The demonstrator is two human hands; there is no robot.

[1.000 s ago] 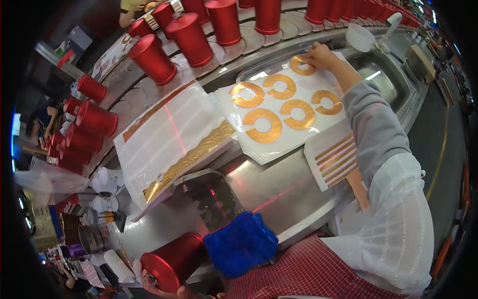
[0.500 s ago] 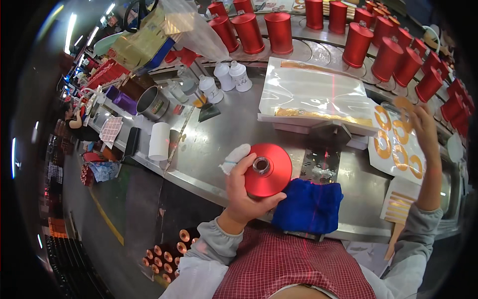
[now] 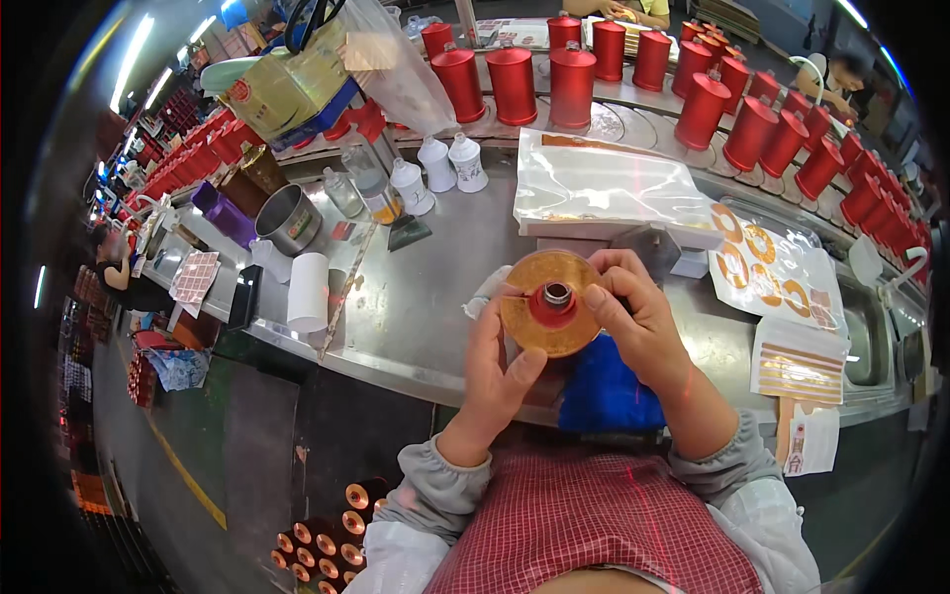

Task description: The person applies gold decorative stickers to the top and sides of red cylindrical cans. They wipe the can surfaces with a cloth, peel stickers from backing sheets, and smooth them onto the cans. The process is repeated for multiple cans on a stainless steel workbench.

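1. You stand in a factory hall; a curved steel counter runs left to right, lined far off with rows of red canisters.
2. Gold ring stickers lie on sheets at right, apparently unused.
3. Your left hand and right hand pinch one red canister above the near edge; its gold ring looks already applied, and many seem left.

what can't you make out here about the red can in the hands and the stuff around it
Head view only:
- Red can: body hidden behind its gold-ringed top and by the left hand and right hand.
- Blue cloth: partly covered by the right hand.
- Small white bottles: too small to read.
- Red cans at rim: bent, cut off.
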